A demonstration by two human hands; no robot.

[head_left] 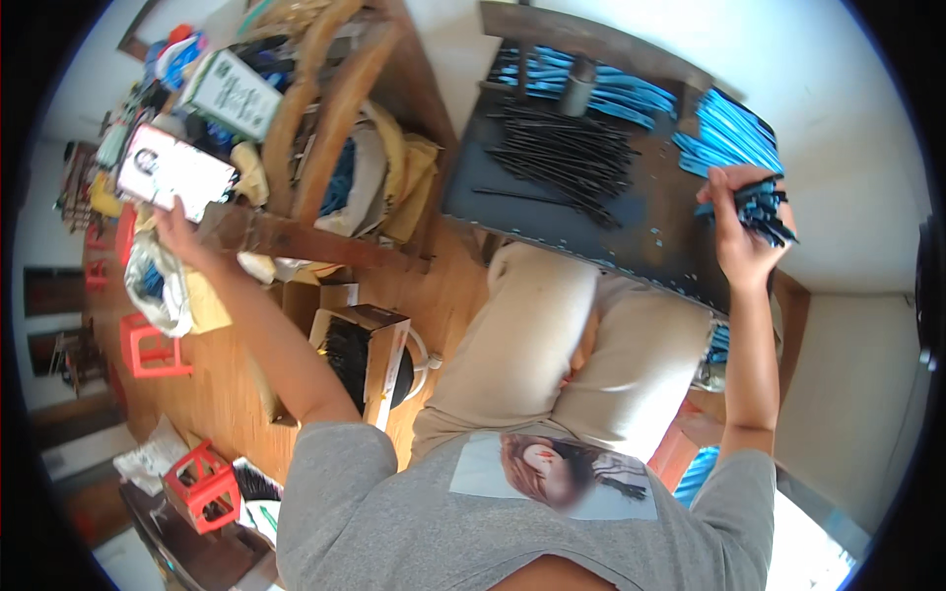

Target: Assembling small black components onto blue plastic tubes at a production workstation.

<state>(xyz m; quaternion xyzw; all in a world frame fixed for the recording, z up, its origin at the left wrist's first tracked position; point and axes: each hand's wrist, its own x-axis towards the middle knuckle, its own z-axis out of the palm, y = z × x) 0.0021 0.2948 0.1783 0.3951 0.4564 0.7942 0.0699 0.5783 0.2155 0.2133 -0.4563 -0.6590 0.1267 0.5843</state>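
Note:
My left hand (180,234) reaches out to the far left, with a finger stretched onto the lower edge of a phone (175,175) whose screen is lit. What supports the phone is unclear. Over the right end of a dark work table (655,192), my right hand (741,219) is closed around a bundle of thin black and blue strips (761,209), their ends sticking out. Just beyond it lies a fanned stack of blue strips (727,136). Many thin black rods (567,158) are piled at the table's middle, with more blue strips (616,91) behind them.
A grey metal cylinder (578,87) stands at the table's back. To the left, a wooden frame (325,118) holds sacks and a white-green box (232,94). An open cardboard box (370,360) with black contents sits on the floor. Red stools (155,345) stand farther left.

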